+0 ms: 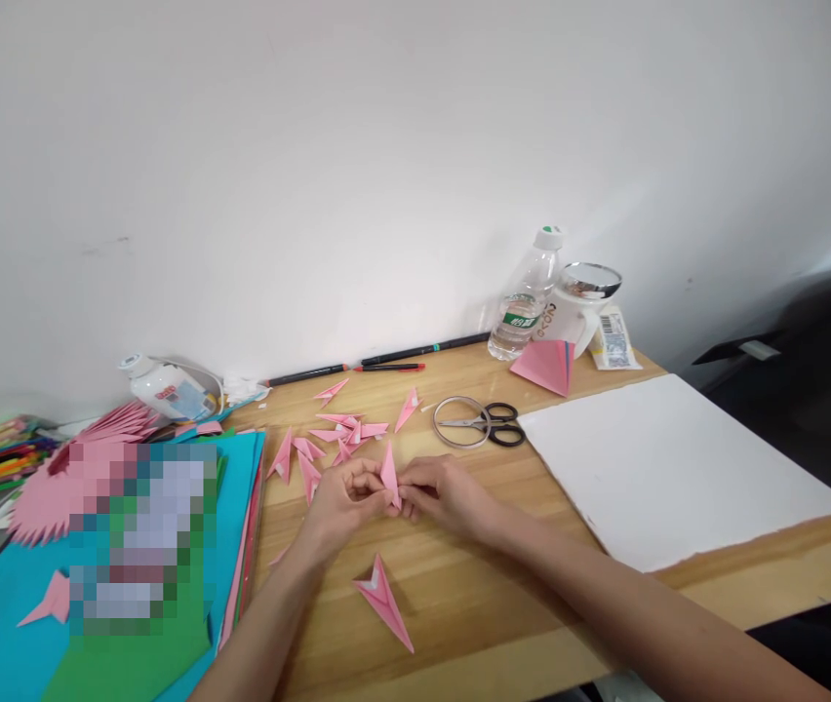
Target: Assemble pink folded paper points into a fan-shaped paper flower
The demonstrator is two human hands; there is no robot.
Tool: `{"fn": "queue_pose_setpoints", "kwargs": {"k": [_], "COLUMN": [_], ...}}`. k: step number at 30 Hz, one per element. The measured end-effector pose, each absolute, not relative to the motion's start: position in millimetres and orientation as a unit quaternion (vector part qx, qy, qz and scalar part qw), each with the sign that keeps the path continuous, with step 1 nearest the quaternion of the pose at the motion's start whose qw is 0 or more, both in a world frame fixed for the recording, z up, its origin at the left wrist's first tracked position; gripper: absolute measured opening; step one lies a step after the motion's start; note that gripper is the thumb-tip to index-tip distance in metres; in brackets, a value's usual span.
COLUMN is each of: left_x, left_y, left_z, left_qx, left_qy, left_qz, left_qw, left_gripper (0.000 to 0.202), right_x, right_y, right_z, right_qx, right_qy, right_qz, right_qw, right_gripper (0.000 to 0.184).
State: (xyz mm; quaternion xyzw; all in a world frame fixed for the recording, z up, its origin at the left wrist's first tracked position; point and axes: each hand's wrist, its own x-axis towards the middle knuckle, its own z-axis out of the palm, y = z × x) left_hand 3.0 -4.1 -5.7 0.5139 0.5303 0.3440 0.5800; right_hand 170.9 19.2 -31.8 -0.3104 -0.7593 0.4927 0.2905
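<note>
Between both hands, a folded pink paper piece (389, 472) stands point up above the wooden table. My left hand (348, 497) pinches its left side near the lower end. On the other side, the fingers of my right hand (441, 492) close on its lower right edge. Another folded pink piece (388, 603) lies flat on the wood, nearer to me. Just beyond my hands is a loose scatter of several similar pink pieces (349, 429); my left hand partly covers one of them.
Scissors (503, 425) lie through a metal ring (462, 421), beside a white board (679, 478). A water bottle (529, 292), a mug (569, 312) and pens (393, 368) line the wall. Coloured paper sheets (240, 487) and a spiky pink paper ring (94, 468) are at left.
</note>
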Motion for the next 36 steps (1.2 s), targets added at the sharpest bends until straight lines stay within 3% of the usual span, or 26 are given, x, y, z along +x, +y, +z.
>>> {"fn": "queue_pose_setpoints", "kwargs": {"k": [10, 17, 25, 36], "left_x": [0.7, -0.8, -2.5, -2.7], "left_y": [-4.1, -3.9, -3.0, -3.1], "left_z": [-0.2, -1.0, -0.3, -2.9], "left_qx": [0.497, 0.495, 0.494, 0.481], "left_qy": [0.518, 0.522, 0.515, 0.52], "left_qz": [0.346, 0.34, 0.336, 0.339], "left_qw": [0.604, 0.606, 0.614, 0.62], "left_gripper": [0.023, 0.023, 0.024, 0.025], "right_x": [170.8, 170.8, 173.3, 172.5], "right_y": [18.2, 19.5, 19.8, 19.6], "right_z": [-29.2, -30.3, -27.8, -31.2], "right_qx": [-0.305, -0.306, -0.284, -0.266], "right_qy": [-0.767, -0.818, -0.787, -0.894], "right_qz": [0.49, 0.394, 0.48, 0.268], "right_qw": [0.282, 0.287, 0.265, 0.24], "right_gripper": [0.029, 0.035, 0.035, 0.02]}}
